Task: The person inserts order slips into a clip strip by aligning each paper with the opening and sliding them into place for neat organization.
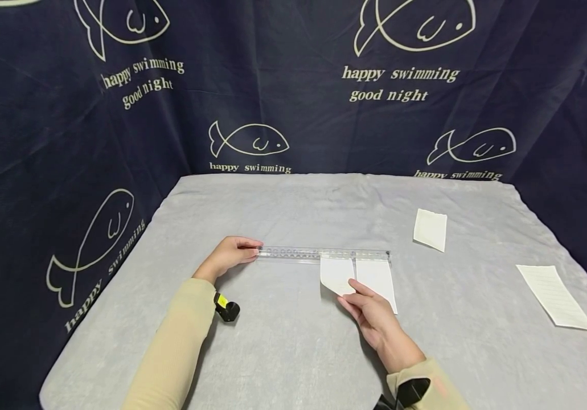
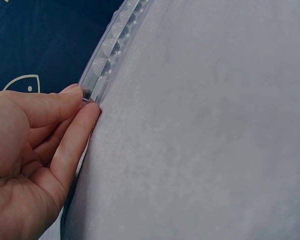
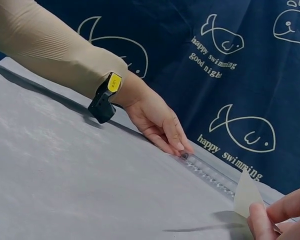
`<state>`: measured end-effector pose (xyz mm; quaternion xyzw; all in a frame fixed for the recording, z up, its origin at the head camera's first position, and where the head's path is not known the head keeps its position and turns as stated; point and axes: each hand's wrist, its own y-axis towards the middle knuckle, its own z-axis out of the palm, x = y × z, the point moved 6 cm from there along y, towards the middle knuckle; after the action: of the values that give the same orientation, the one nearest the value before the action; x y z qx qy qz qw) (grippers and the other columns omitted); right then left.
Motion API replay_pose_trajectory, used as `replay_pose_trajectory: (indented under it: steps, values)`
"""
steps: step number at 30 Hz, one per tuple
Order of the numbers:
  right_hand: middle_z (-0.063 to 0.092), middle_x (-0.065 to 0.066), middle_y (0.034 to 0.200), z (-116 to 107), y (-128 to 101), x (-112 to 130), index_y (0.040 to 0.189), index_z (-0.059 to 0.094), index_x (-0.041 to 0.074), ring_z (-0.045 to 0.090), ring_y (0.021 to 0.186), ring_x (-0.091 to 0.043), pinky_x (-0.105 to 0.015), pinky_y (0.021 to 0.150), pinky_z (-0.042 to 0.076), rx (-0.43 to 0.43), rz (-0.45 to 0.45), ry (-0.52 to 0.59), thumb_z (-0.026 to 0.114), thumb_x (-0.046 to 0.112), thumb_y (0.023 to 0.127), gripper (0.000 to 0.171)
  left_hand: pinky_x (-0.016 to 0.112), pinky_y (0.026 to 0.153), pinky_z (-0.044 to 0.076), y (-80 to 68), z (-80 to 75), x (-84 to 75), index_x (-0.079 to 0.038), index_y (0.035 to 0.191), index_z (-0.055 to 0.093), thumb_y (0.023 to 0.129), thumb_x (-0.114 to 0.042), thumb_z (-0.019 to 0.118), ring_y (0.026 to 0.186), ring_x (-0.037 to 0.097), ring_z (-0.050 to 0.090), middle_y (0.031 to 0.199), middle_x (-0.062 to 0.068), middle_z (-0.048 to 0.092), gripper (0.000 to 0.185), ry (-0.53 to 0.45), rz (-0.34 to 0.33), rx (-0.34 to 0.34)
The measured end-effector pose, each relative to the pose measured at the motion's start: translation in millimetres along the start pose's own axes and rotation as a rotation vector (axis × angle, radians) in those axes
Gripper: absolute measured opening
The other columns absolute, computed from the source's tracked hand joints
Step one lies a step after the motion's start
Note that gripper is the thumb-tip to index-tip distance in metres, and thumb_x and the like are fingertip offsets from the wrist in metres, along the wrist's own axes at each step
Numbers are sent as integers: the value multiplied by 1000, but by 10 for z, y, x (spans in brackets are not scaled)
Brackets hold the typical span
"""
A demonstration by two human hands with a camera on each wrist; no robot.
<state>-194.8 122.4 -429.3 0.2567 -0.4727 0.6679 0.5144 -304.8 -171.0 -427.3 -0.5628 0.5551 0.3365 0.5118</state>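
Beige sleeves (image 1: 175, 341), cut off at the near edge. The right hand (image 1: 376, 323) pinches a white sheet (image 1: 336, 270) by its lifted near corner; the left hand (image 1: 228, 253) grasps a clear strip (image 1: 290, 253), mid-scene, by its left end. Against it, the sheet's far edge is unclear.

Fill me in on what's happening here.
A person's left hand pinches one end of a clear strip. Their right hand pinches a white sheet by its near edge, lifted off the grey cloth. A second sheet lies beside it, also along the strip. A third sheet and fourth sheet lie apart.
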Motion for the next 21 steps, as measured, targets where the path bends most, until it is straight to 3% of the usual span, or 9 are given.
replay_pose_trajectory:
  steps: [8,12,16,21]
  values:
    - [17,-27,148,5,-12,-12,142,21,-11,60,82,-6,-23,84,50,0,-2,-12,42,-20,86,61,25,80,53,15,-1,19,8,114,62,87,7,60,88,15,61,112,22,60,28,-1,3,-2]
    - [24,-27,143,-11,-28,-18,142,24,-11,61,78,-6,-22,82,51,-21,8,-20,43,-18,86,59,25,80,53,8,-1,15,8,114,63,87,6,61,88,15,61,112,22,60,28,12,4,-5]
    - [29,-25,138,-22,-31,-17,141,27,-10,59,80,-8,-22,82,51,-26,27,-38,44,-14,88,56,25,80,53,-6,-1,-3,7,114,63,87,6,60,89,15,61,112,22,60,28,20,9,-4]
    - [23,-24,143,-8,-18,-3,141,27,-11,57,83,-9,-25,86,50,12,41,-39,41,-12,89,54,25,79,53,-12,0,-11,7,115,63,87,6,60,88,14,61,113,22,60,28,30,10,-2]
